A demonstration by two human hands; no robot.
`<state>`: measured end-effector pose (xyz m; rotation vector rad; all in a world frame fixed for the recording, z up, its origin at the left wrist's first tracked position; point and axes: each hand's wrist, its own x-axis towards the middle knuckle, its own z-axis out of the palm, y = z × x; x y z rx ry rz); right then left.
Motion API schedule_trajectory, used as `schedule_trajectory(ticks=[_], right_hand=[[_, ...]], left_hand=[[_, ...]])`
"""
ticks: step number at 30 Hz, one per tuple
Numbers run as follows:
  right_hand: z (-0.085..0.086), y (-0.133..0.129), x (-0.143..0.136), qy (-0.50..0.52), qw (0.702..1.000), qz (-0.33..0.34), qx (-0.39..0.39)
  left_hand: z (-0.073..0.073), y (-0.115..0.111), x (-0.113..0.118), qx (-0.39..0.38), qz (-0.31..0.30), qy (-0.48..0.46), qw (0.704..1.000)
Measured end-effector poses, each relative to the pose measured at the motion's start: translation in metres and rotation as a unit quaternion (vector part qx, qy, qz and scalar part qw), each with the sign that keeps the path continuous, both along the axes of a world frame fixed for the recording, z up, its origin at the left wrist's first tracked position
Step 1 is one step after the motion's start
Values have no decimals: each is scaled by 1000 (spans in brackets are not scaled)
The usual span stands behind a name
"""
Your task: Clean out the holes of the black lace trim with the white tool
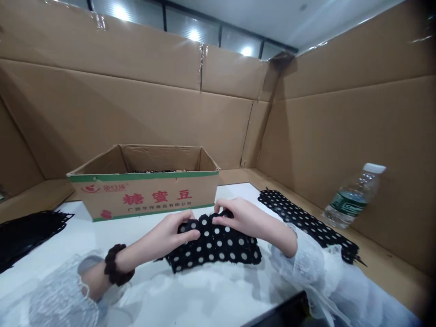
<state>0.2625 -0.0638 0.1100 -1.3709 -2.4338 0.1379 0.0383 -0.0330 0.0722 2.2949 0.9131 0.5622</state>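
A black fabric piece with white dots (pixel 218 247) is held up at a tilt over the white table, in the middle of the view. My left hand (pixel 170 234) pinches its upper left edge, thumb on the dotted face and the other fingers behind. At the upper right edge my right hand (pixel 235 215) grips the same fabric between thumb and fingers. The fabric's top edge looks scalloped, and its lower edge hangs near the tabletop. What lies behind it is hidden.
An open cardboard box (pixel 146 195) with dark material inside stands behind my hands. Stacked dotted fabric (pixel 306 222) lies right, near a tilted water bottle (pixel 350 200). Black pieces (pixel 30 234) lie left on the white table (pixel 143 290). Cardboard walls (pixel 153 109) surround the table.
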Motion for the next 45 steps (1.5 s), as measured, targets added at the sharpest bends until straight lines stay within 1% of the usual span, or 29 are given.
schedule_trajectory(ticks=[2, 4, 7, 9, 10, 12, 14, 15, 16, 17, 19, 21, 22, 23, 25, 28, 30, 32, 34, 35, 36, 37, 38, 39, 41, 43, 45], right_hand=[[-14, 5, 6, -60, 996, -62, 12], [-32, 15, 15, -110, 987, -114, 5], [-66, 29, 32, -118, 985, -103, -77], [-84, 34, 42, -117, 981, -144, -60], [-89, 35, 46, -114, 978, -165, -52], [-90, 34, 52, -130, 968, -213, -27], [-82, 32, 52, -181, 948, -262, 7], [-77, 32, 51, -212, 938, -274, 27], [-72, 32, 47, -238, 932, -269, 49], [-68, 34, 42, -252, 933, -247, 70], [-65, 41, 28, -235, 954, -157, 96], [-69, 51, 11, -195, 976, -56, 77], [-74, 57, 2, -187, 980, -21, 58], [-79, 63, -5, -191, 981, 0, 39], [-91, 73, -16, -210, 977, 5, 22], [-103, 81, -20, -217, 975, -17, 37], [-105, 80, -16, -219, 974, -33, 55], [-102, 76, -12, -209, 973, -51, 82], [-96, 70, -12, -148, 979, -76, 120], [-92, 65, -15, -87, 982, -86, 141], [-89, 61, -19, -3, 983, -89, 159], [-86, 56, -26, 93, 979, -79, 165], [-83, 52, -34, 204, 964, -57, 162], [-81, 48, -43, 307, 942, -19, 135], [-79, 44, -60, 449, 892, 34, 46], [-81, 45, -72, 527, 846, 59, -49], [-88, 49, -76, 561, 817, 56, -122]], left_hand=[[-7, 3, -7, -62, -16, 6, 998], [-18, 9, -16, -109, -32, -8, 993], [-38, 20, -32, -166, -34, -39, 985], [-50, 24, -43, -244, -32, -88, 965], [-55, 25, -47, -279, -33, -115, 953], [-61, 27, -50, -318, -33, -161, 934], [-65, 27, -50, -323, -28, -184, 928], [-66, 27, -48, -321, -19, -189, 928], [-67, 28, -46, -319, -7, -193, 928], [-68, 28, -44, -319, 5, -195, 928], [-70, 28, -41, -312, 29, -199, 929], [-73, 28, -40, -300, 45, -206, 930], [-75, 29, -40, -292, 51, -211, 931], [-76, 29, -40, -286, 56, -214, 932], [-78, 29, -40, -279, 67, -221, 932], [-77, 26, -39, -277, 81, -218, 932], [-74, 24, -38, -282, 89, -213, 931], [-71, 23, -38, -292, 89, -213, 928], [-70, 24, -39, -300, 82, -219, 925], [-70, 25, -40, -300, 74, -223, 924], [-71, 26, -42, -300, 61, -228, 924], [-72, 27, -43, -299, 47, -232, 924], [-73, 28, -44, -299, 35, -234, 925], [-73, 29, -46, -300, 25, -233, 925], [-73, 30, -47, -308, 17, -229, 923], [-72, 30, -48, -317, 20, -226, 921], [-70, 29, -49, -315, 17, -225, 922]])
